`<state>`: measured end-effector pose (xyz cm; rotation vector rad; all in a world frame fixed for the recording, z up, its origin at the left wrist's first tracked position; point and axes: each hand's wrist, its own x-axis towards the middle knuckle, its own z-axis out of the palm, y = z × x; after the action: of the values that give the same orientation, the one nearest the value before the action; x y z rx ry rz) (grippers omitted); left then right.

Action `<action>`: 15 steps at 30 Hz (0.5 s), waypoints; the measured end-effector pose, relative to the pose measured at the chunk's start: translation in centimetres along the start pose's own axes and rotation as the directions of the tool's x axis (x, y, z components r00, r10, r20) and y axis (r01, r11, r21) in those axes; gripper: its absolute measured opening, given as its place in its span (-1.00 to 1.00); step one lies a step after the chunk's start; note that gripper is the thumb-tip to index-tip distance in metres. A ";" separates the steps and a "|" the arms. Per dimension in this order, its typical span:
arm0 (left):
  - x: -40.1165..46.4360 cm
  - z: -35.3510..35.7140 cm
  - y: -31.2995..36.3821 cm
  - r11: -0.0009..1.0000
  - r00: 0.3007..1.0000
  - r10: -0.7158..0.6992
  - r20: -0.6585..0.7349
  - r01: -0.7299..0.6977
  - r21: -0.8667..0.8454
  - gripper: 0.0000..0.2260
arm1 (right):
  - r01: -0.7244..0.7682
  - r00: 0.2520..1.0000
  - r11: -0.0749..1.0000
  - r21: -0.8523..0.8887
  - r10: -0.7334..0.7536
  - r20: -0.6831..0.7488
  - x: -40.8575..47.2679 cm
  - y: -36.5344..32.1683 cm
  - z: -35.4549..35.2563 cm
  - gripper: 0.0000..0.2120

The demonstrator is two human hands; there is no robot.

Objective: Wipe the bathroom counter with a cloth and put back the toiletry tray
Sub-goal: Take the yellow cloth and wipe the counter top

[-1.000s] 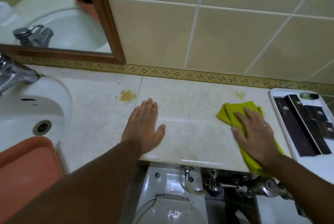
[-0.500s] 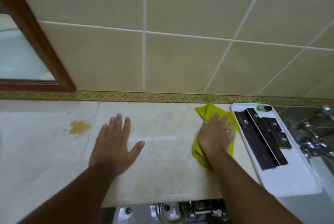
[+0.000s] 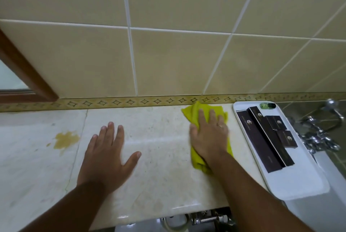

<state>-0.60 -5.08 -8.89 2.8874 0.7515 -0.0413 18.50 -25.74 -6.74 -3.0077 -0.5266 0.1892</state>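
Two hands are in view. The left hand [image 3: 108,155] lies flat on the table [image 3: 159,185], fingers spread, holding nothing. The right hand [image 3: 209,136] presses palm-down on one yellow cloth [image 3: 194,114], fingers extended over it; the cloth sits at the far side of the table, its far edge at the patterned border strip [image 3: 116,102]. One white tray [image 3: 292,185] rests at the right end of the table, just beside the cloth but apart from it. It carries four dark boxes [image 3: 262,149], two long and two short, and one small green item [image 3: 265,105] at its far end. One brownish stain [image 3: 65,139] marks the table left of the left hand. The wall is beige tile [image 3: 177,59]. A wooden mirror frame [image 3: 28,74] shows far left; chrome taps [image 3: 318,138] stand right of the tray.
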 end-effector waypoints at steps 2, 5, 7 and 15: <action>-0.1 -0.1 0.1 1.000 1.000 0.001 0.003 -0.001 -0.006 -0.16 | 0.232 0.972 0.972 -0.018 -0.232 0.028 -0.4 -2.6 0.6 -0.40; -0.3 -0.2 0.0 1.000 1.000 0.002 -0.002 -0.002 -0.024 -0.18 | 0.515 0.857 0.857 -0.025 -0.515 0.022 -6.3 -1.0 1.9 -0.45; -0.2 -0.2 0.1 1.000 1.000 -0.006 0.001 0.006 -0.013 -0.18 | 0.503 0.865 0.865 0.001 -0.503 0.002 -9.9 2.9 2.2 -0.47; -0.2 0.0 0.1 1.000 1.000 -0.007 -0.017 0.007 -0.023 -0.18 | 0.033 0.999 0.999 -0.007 -0.033 -0.003 -1.1 -0.3 0.4 -0.43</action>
<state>-0.70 -5.29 -8.80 2.8668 0.7600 -0.0092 17.34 -25.85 -7.02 -3.0034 -0.5769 0.1807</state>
